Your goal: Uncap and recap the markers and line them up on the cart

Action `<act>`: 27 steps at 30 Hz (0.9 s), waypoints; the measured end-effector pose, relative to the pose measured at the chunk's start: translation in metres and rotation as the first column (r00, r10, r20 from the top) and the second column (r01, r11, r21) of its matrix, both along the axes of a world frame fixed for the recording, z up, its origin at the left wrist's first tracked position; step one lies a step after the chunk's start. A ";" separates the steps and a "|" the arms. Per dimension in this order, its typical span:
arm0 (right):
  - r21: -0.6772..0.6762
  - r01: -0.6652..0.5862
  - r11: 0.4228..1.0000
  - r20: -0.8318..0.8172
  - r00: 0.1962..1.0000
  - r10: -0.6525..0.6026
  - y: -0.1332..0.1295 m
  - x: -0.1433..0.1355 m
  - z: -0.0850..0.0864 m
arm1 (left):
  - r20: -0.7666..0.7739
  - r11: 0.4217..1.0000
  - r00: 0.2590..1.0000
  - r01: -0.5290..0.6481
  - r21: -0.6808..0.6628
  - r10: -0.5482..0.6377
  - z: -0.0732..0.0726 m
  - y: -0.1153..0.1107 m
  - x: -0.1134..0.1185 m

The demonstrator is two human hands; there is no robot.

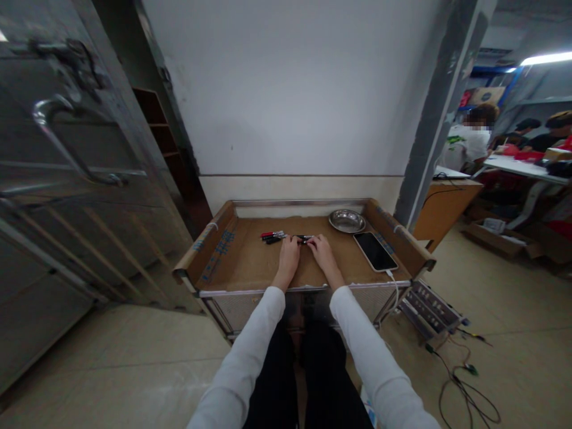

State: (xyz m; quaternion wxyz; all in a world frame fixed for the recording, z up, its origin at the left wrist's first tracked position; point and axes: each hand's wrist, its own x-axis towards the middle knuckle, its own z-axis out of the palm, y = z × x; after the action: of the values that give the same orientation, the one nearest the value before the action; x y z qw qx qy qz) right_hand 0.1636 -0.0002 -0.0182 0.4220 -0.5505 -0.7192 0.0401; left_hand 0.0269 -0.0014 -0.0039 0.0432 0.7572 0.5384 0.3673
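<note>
Over the middle of the cardboard-lined tray table [250, 268], my left hand [290, 253] and my right hand [320, 249] are close together. Both have their fingers pinched on a thin dark pen [304, 239] that runs between them. The fingers hide part of it, and whether it is one piece or several I cannot make out. Just left of my left hand lie a few pens, a red one [267, 234] and black ones [273, 240], side by side on the cardboard.
A round metal dish [347, 221] stands at the back right, with a smartphone [375, 252] and its white cable [395, 292] in front. Raised cardboard sides [402, 238] edge the table. On the floor at right are a power strip box [431, 313] and loose cables. People sit farther back.
</note>
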 end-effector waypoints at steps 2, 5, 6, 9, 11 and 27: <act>-0.001 -0.006 1.000 -0.003 1.000 0.006 -0.002 -0.001 0.001 | -0.023 0.998 0.998 -0.050 0.025 0.050 0.001 0.000 0.000; 0.005 0.105 0.994 0.055 0.993 -0.106 -0.005 -0.002 0.003 | -0.038 0.991 0.992 -0.118 0.058 0.120 -0.002 0.000 -0.001; 0.005 0.165 0.986 0.088 0.982 -0.165 -0.006 -0.002 0.003 | -0.042 0.989 0.990 -0.133 0.068 0.136 -0.003 0.000 -0.002; -0.008 0.302 0.953 0.175 0.939 -0.296 -0.009 -0.002 0.005 | -0.071 0.982 0.983 -0.165 0.089 0.172 -0.004 -0.001 -0.003; -0.021 0.322 0.946 0.216 0.926 -0.311 -0.010 -0.003 0.005 | -0.109 0.980 0.976 -0.179 0.085 0.188 -0.002 -0.002 -0.002; -0.005 0.281 0.960 0.324 0.909 -0.264 -0.016 -0.011 0.017 | -0.229 0.974 0.947 -0.217 0.065 0.226 0.006 0.006 -0.012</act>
State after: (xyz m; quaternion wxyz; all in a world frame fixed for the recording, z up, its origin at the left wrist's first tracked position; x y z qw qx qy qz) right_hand 0.1522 -0.0159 -0.0011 0.2870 -0.6554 -0.6928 -0.0903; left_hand 0.0146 0.0046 0.0019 -0.0768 0.7307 0.6141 0.2882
